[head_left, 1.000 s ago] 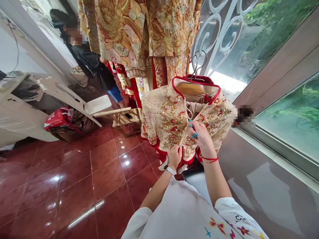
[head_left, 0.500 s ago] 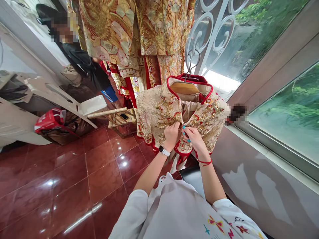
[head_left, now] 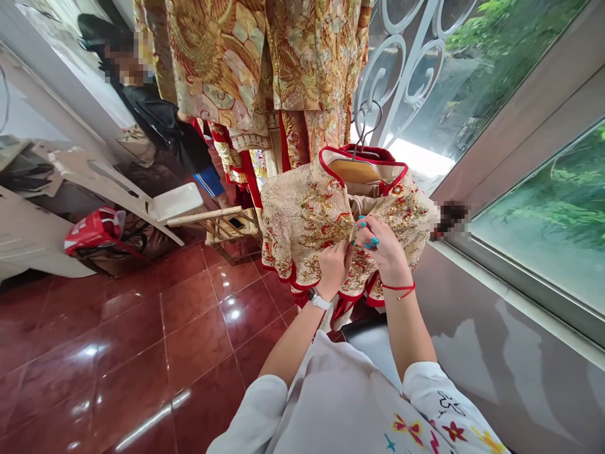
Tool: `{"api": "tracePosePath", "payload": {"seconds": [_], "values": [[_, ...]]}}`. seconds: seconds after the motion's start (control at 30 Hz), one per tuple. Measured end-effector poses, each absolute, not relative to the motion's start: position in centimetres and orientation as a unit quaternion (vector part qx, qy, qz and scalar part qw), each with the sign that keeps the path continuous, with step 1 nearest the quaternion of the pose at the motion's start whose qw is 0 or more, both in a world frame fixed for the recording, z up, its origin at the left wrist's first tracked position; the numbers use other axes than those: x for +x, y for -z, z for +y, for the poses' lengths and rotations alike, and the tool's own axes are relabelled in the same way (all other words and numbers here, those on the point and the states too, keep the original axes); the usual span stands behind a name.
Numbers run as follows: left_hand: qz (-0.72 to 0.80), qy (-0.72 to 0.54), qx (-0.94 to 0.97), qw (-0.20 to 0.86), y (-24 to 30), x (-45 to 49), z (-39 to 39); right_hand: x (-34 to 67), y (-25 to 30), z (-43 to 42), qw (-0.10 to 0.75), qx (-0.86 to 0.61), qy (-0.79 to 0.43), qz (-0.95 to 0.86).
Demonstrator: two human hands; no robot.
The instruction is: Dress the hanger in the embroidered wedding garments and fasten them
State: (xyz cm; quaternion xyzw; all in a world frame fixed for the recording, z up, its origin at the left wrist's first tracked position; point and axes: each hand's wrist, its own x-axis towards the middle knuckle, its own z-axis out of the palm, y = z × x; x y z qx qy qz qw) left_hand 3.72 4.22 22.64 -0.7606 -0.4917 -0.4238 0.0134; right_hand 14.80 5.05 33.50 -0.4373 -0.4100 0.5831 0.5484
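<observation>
Gripping a beaded jacket [head_left: 309, 214] by its front opening

Shows pale marks on a red bag [head_left: 94, 232], near the legs of a white chair [head_left: 174, 202], too blurred to read; bears dark strokes on the right sleeve of a white shirt [head_left: 326, 397], not readable as words. Has the jacket on a wooden hanger [head_left: 354, 170], inside the red-edged collar, beside a scrolled white grille [head_left: 416, 47]. Grasps the front edge in the left hand [head_left: 334, 268], fingers curled in; pinches cloth at the same opening with the right hand [head_left: 380, 246], slightly higher — close together, between collar and lower hem. Runs tight on the right, with a grey wall [head_left: 472, 391] near the jacket's sleeve edge; spreads wider on the left, over red floor tiles [head_left: 189, 309] reaching a bamboo stand [head_left: 222, 234] — topped toward its right end by a dark phone-like slab [head_left: 235, 223]. Backs onto gold-embroidered garments [head_left: 217, 57] beyond the jacket's upper left edge.
</observation>
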Motion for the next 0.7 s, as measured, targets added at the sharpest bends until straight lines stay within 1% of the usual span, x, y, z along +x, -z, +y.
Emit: {"api": "tracePosePath", "payload": {"seconds": [0.17, 0.27, 0.37, 0.4, 0.43, 0.47, 0.53, 0.57, 0.6, 0.63, 0.67, 0.7], "values": [[-0.492, 0.44, -0.751, -0.005, -22.4, 4.1, 4.1, 15.2, -34.7, 6.2, 0.553, -0.42, -0.578, -0.428], [-0.494, 0.439, -0.75, -0.024, -22.1, 4.5, 4.2, 14.9, -34.5, 6.6, 0.552, -0.426, -0.566, -0.439], [-0.49, 0.434, -0.754, -0.064, -21.6, 4.3, 4.2, 15.5, -33.5, 5.9, 0.508, -0.468, -0.527, -0.495], [-0.482, 0.435, -0.756, -0.079, -21.6, 3.8, 4.2, 16.3, -33.2, 5.6, 0.493, -0.491, -0.493, -0.522], [-0.475, 0.451, -0.751, -0.087, -21.6, 2.9, 4.3, 17.6, -32.8, 5.3, 0.496, -0.517, -0.44, -0.541], [-0.474, 0.479, -0.734, -0.086, -21.7, 1.7, 4.5, 19.3, -32.5, 5.1, 0.517, -0.546, -0.366, -0.548], [-0.495, 0.562, -0.661, -0.05, -22.3, -1.8, 5.6, 23.5, -32.1, 5.1, 0.591, -0.599, -0.17, -0.514], [-0.515, 0.601, -0.611, -0.027, -22.7, -3.9, 6.5, 25.8, -32.0, 5.3, 0.609, -0.618, -0.076, -0.492], [-0.533, 0.625, -0.57, -0.01, -23.2, -6.0, 7.7, 28.0, -31.8, 5.7, 0.6, -0.636, -0.014, -0.484], [-0.552, 0.66, -0.51, 0.006, -23.7, -8.1, 9.1, 29.9, -31.6, 6.2, 0.58, -0.649, -0.002, -0.491], [-0.558, 0.67, -0.489, -0.018, -24.2, -10.0, 10.6, 31.5, -31.3, 6.6, 0.56, -0.656, -0.039, -0.505], [-0.546, 0.672, -0.496, -0.066, -24.7, -11.6, 12.3, 32.6, -31.0, 7.1, 0.544, -0.653, -0.105, -0.516]]}}
